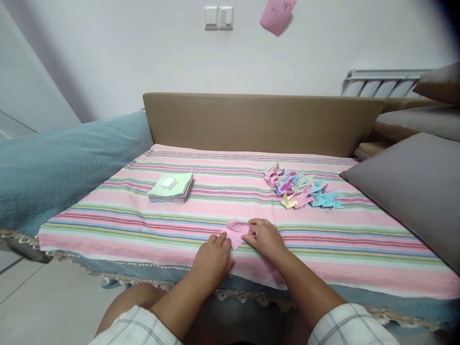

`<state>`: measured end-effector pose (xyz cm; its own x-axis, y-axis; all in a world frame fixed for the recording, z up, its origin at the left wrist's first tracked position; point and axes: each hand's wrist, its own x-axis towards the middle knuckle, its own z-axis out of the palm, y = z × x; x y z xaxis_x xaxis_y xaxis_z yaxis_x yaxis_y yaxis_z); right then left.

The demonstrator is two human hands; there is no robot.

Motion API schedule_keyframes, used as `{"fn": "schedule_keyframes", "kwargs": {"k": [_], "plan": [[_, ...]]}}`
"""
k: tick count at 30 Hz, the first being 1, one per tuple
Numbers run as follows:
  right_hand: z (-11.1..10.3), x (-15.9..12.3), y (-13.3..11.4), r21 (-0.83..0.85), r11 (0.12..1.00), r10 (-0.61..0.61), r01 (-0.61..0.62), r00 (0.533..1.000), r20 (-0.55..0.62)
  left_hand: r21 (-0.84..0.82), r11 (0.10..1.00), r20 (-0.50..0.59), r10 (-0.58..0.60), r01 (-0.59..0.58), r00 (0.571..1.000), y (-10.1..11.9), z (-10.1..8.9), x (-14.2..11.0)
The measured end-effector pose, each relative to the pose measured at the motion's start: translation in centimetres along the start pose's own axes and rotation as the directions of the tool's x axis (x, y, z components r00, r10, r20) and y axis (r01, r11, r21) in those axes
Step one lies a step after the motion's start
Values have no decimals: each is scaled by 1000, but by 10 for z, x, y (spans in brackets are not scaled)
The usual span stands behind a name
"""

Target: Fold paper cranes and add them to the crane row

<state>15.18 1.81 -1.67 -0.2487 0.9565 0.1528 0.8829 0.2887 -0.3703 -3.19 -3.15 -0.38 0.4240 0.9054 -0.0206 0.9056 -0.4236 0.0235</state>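
A piece of pink origami paper (235, 235), partly folded, lies on the striped cloth in front of me. Its upper layer lifts a little along the back. The fingers of my left hand (214, 256) rest stretched out on its left edge, pressing it to the cloth, with the thumb apart and off the paper. At the right edge, my right hand (266, 238) pinches the paper between thumb and fingers. Farther back on the right is a cluster of folded paper cranes (304, 188) in several colours. To the left sits a stack of coloured paper sheets (181, 187), pale green on top.
A small white box-like object (167, 183) lies on the stack. The striped cloth (118, 213) covers the seat, bounded by a brown backrest (258, 122), a blue-covered armrest (75, 153) and grey cushions (413, 187). A pink note (277, 17) hangs on the wall near switches (219, 18).
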Motion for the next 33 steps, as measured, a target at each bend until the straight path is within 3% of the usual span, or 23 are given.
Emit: {"fn": "schedule_keyframes", "kwargs": {"k": [15,23,27,33], "plan": [[-1,0,0,9,1000,2,-2,1000,3,83,997,-72,8,-2,997,2,3,1],[-13,-2,11,181,983,-40,33,999,36,98,995,-157,49,-34,986,0,8,0],[-14,-2,15,188,981,-62,52,997,44,69,996,-199,60,-47,978,4,7,1],[-11,-1,16,161,987,-26,16,998,60,34,976,-180,219,-217,959,14,14,3]]}}
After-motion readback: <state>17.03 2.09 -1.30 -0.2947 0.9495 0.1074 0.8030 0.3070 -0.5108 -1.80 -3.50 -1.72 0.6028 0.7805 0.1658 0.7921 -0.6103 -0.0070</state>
